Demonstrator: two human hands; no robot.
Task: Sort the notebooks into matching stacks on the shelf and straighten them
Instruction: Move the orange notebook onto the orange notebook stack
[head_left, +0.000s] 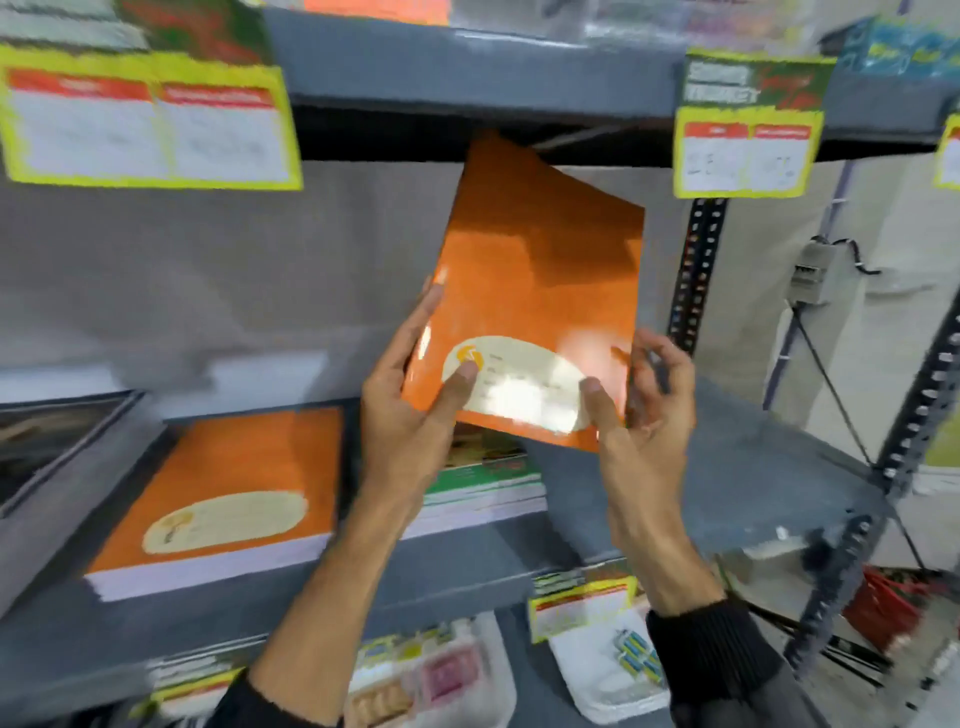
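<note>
I hold an orange notebook (535, 270) with a cream oval label, tilted up in the air above the grey shelf (467, 556). My left hand (415, 410) grips its lower left edge, thumb on the label. My right hand (644, 415) grips the lower right corner, thumb on the cover. A stack of matching orange notebooks (223, 499) lies on the shelf to the left. Below the held notebook sits a stack with green covers (483, 483), partly hidden by my left hand and the notebook.
The shelf above (467, 73) hangs close over the held notebook, with yellow price tags (748, 150) on its edge. A perforated upright post (696, 270) stands at the right. The lower shelf holds packaged goods (431, 675). The shelf's right part (727, 467) is bare.
</note>
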